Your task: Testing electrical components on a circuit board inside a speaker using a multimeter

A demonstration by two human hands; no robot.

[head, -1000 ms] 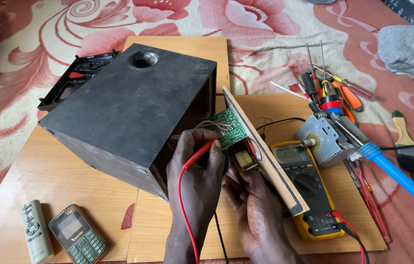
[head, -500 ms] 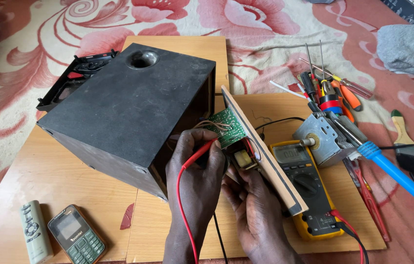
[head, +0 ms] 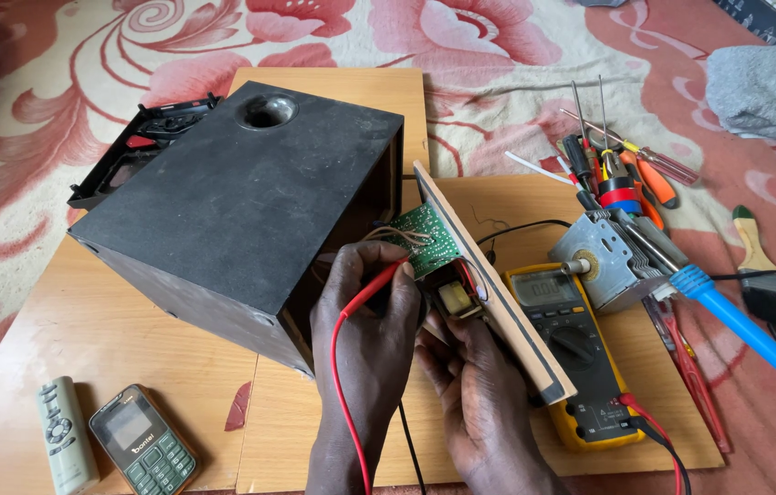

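My left hand [head: 365, 321] grips the red probe [head: 374, 289], tip at the green board [head: 426, 240]. My right hand [head: 479, 385] is closed on the panel [head: 498, 293] carrying that board, just below it. The speaker box [head: 232, 197] stands left of the board; the yellow meter [head: 576, 353] lies right.

Single head view, looking steeply down, close over low table [head: 131, 367].
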